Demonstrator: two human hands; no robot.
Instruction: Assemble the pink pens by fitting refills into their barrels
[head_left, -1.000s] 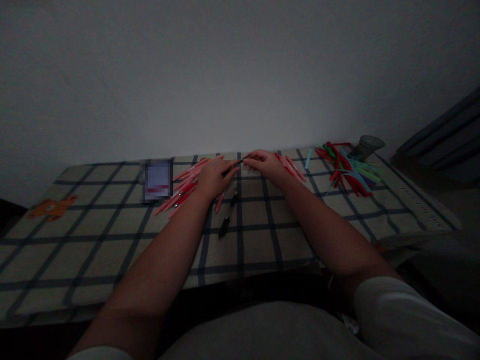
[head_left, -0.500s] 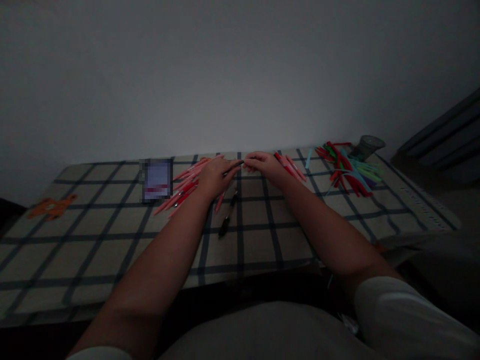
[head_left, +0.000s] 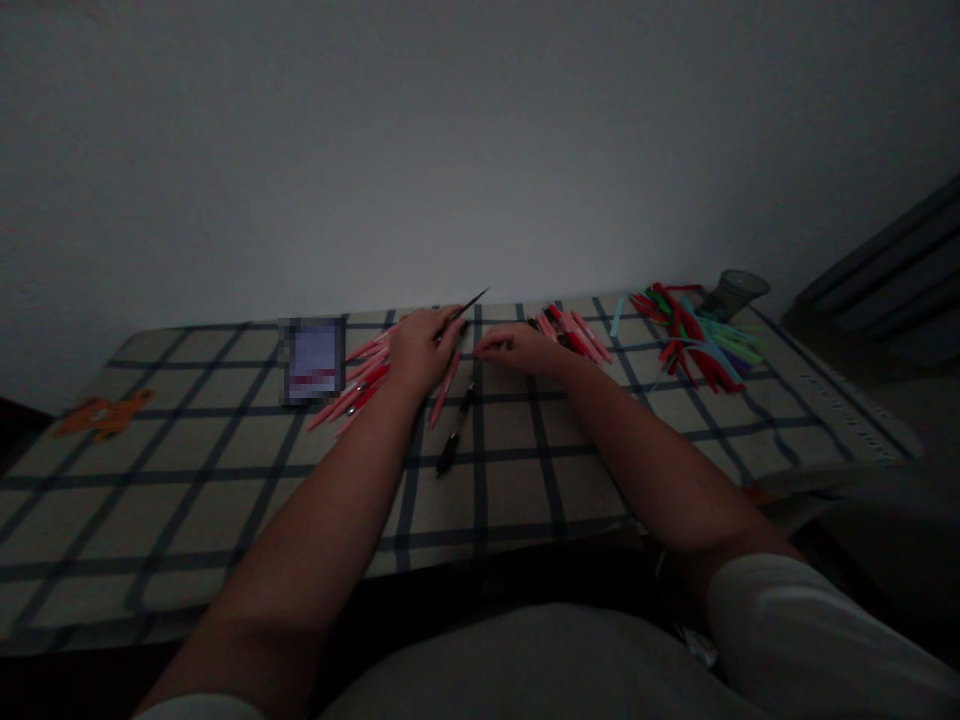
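Thin dark stick (head_left: pixel 474 299) is held in the left hand (head_left: pixel 424 350), poking out beyond the fingertips toward the wall (head_left: pixel 480 180), its point raised and in contact with nothing that I can see. From my end of the feed, those fingers are closed around its lower part; a second dark tip shows just below them, and I can't tell whether it belongs to the same object. Across a small gap, the right hand (head_left: pixel 519 350) has its fingers curled inward, thumb close to forefinger; I can't tell whether anything is pinched there.

Nearest below the left fingers lies a pink pen (head_left: pixel 444 392), with a black pen (head_left: pixel 455 432) beside it, closer to the body. Outward past the left knuckles is a heap of pink and red pens (head_left: pixel 352 395), then a blurred dark-edged tablet (head_left: pixel 315 355). Behind the right wrist sits a smaller bunch of pens (head_left: pixel 581 335); farther out are coloured strips (head_left: pixel 694 345) and a tilted glass (head_left: pixel 736 288).

My worry is the stick: with so much sticking out, a loose grip could let it twist or drop among the pens. Dim light could also make me misjudge dark pieces, and a low left palm might roll the pink pen into the black one.
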